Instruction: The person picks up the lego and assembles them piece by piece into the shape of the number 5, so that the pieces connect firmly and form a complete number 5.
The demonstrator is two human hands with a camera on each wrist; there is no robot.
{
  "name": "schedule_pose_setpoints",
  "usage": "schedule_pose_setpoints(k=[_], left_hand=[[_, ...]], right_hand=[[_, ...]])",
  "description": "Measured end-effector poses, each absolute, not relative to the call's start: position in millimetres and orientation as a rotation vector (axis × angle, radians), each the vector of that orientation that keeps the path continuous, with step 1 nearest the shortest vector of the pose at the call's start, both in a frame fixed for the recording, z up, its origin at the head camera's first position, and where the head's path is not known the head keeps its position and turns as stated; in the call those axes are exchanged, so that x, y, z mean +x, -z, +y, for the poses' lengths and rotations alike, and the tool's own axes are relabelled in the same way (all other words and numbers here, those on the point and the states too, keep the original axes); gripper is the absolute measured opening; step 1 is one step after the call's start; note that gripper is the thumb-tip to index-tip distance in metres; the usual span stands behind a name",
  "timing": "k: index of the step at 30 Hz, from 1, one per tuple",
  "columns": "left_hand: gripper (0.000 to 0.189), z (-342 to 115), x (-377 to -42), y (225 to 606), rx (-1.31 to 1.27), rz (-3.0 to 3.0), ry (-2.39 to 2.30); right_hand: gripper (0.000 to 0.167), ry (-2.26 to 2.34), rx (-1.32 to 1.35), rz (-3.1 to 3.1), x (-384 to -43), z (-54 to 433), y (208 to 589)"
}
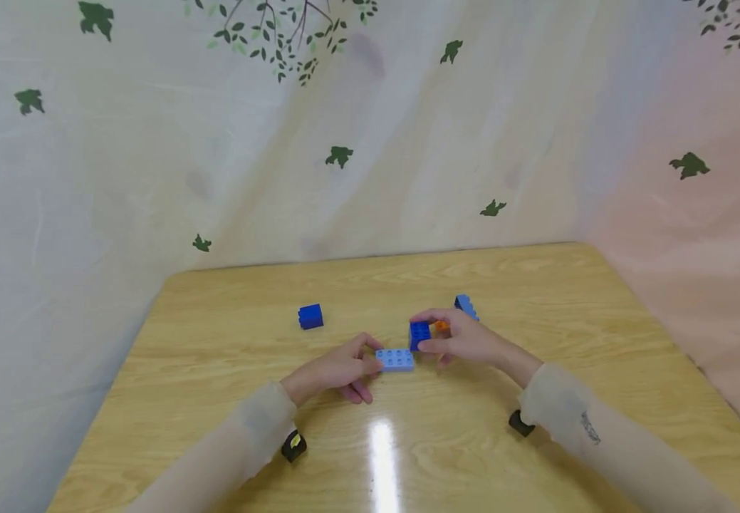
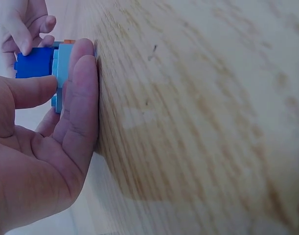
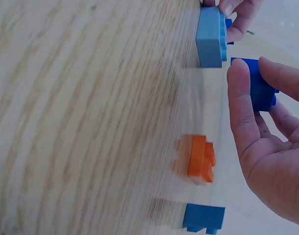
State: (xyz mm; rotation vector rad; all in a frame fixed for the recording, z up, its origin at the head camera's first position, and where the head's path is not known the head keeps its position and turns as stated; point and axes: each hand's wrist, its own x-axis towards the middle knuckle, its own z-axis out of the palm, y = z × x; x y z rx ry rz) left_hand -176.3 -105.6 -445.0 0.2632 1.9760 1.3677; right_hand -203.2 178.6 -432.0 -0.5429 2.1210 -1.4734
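Observation:
My left hand (image 1: 340,367) pinches the left end of a light blue toy brick (image 1: 395,360), which lies on the wooden table with its studs up. Between thumb and fingers, my right hand (image 1: 466,340) grips a dark blue brick (image 1: 419,335). That brick is raised just off the right end of the light blue one, studs also up. In the right wrist view, a gap shows between the held dark blue brick (image 3: 262,90) and the table surface. The left wrist view has the dark blue brick (image 2: 34,62) overlapping the light blue brick (image 2: 64,63).
Behind the right hand are a partly hidden orange brick (image 1: 441,325) and a medium blue brick (image 1: 466,306) tipped on its side. Another dark blue brick (image 1: 310,316) lies farther back on the left. A printed cloth (image 1: 395,178) hangs along the table's (image 1: 459,456) back edge.

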Motion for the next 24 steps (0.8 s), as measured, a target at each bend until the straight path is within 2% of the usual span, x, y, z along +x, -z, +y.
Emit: schedule_pose_setpoints(k=[7, 24], left_hand=[[0.04, -103.9, -177.7, 444.8, 0.239, 1.974, -1.373], [0.04, -102.8, -178.4, 444.8, 0.224, 1.972, -1.361]], right_hand=[[0.054, 1.449, -0.637, 2.104, -196.2, 165.6, 426.4], [0.051, 1.433, -0.636, 2.087, -188.2, 157.6, 430.3]])
